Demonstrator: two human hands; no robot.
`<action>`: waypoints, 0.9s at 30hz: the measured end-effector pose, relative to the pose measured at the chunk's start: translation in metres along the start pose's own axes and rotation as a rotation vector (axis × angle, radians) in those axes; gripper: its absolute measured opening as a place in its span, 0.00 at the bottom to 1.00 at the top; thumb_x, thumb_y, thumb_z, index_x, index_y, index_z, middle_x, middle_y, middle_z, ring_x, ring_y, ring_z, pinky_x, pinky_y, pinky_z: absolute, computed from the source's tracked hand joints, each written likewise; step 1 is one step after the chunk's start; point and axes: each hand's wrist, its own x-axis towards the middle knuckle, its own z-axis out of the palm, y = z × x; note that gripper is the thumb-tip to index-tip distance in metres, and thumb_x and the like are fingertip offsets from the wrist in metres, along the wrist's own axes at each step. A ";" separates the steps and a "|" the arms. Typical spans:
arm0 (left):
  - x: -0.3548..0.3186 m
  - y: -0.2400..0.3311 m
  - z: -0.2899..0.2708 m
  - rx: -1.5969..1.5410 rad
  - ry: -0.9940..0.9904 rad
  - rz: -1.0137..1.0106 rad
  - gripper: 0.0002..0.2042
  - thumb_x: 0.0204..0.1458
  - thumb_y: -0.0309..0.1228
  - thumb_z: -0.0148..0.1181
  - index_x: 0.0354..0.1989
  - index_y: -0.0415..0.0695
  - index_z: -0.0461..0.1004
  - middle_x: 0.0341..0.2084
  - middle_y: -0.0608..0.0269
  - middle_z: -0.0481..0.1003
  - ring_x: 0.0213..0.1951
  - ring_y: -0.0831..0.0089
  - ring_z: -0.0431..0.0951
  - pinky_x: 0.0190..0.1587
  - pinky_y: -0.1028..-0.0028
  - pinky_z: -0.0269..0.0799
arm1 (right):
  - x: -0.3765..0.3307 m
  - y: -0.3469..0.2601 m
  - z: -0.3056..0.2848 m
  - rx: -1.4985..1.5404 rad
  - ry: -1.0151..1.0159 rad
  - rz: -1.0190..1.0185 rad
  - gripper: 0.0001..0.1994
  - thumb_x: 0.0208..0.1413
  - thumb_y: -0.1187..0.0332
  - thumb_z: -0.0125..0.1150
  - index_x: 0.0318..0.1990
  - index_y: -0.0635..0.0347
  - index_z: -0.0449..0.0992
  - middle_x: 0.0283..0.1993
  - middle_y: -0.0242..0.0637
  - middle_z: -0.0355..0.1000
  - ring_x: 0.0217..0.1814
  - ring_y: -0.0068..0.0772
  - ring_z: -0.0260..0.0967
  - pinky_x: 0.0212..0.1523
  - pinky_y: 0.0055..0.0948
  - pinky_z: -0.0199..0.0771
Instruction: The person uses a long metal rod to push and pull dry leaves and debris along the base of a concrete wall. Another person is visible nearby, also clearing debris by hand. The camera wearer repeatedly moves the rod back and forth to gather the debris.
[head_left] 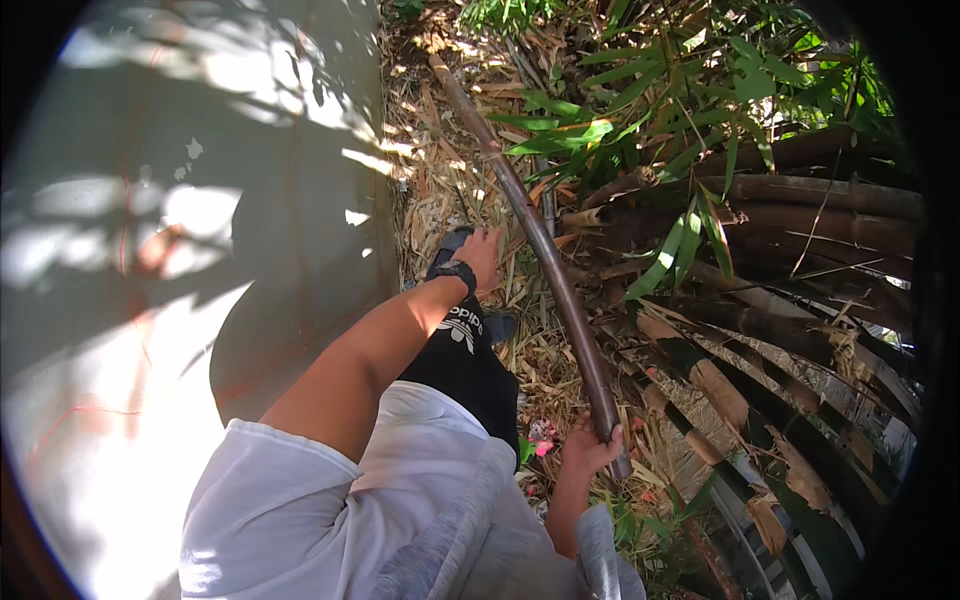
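Observation:
A long dark-brown pole (548,255) runs from the upper middle down to the lower right, appearing bowed in this view. Near its lower end, my right hand (588,450) wraps round it, thumb at the side and fingers partly hidden behind. My left hand (484,260), with a black band (460,275) at the wrist, hovers left of the pole without touching it. Its fingers look loosely apart, and nothing shows in them. Below that hand a dark shoe (452,243) stands on the ground.
A grey wall (300,200), patched with sunlight, stands close on my left. Dry leaves (440,150) cover the ground. Bamboo stalks (820,220) and green leaves (660,260) crowd the right side. Pink flowers (542,438) lie near my right hand.

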 end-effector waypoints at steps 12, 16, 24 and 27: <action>0.055 -0.036 -0.180 0.164 0.138 -0.238 0.56 0.46 0.44 0.70 0.77 0.48 0.35 0.68 0.42 0.56 0.65 0.46 0.65 0.64 0.59 0.67 | -0.158 -0.051 0.257 -0.543 -1.179 -0.911 0.32 0.44 0.52 0.80 0.50 0.61 0.70 0.53 0.47 0.74 0.62 0.52 0.70 0.67 0.51 0.66; 0.054 -0.027 -0.239 0.165 0.239 -0.043 0.58 0.41 0.43 0.75 0.77 0.49 0.39 0.64 0.43 0.59 0.65 0.46 0.63 0.66 0.57 0.65 | -0.218 -0.086 0.283 -0.507 -1.295 -1.106 0.32 0.39 0.50 0.83 0.44 0.58 0.71 0.43 0.43 0.76 0.52 0.48 0.75 0.58 0.54 0.71; 0.059 0.050 -0.270 0.242 -0.203 0.963 0.25 0.30 0.26 0.68 0.45 0.45 0.76 0.39 0.52 0.79 0.46 0.50 0.78 0.50 0.56 0.75 | -0.275 -0.159 0.199 -0.361 -0.933 -1.242 0.37 0.35 0.35 0.79 0.41 0.49 0.65 0.37 0.27 0.68 0.42 0.32 0.68 0.49 0.41 0.66; 0.038 0.076 -0.255 0.440 -0.242 1.063 0.21 0.31 0.28 0.68 0.41 0.46 0.76 0.38 0.55 0.79 0.43 0.50 0.78 0.48 0.56 0.74 | -0.297 -0.177 0.157 -0.228 -0.654 -1.276 0.33 0.42 0.37 0.76 0.42 0.50 0.65 0.38 0.28 0.67 0.41 0.30 0.66 0.53 0.38 0.64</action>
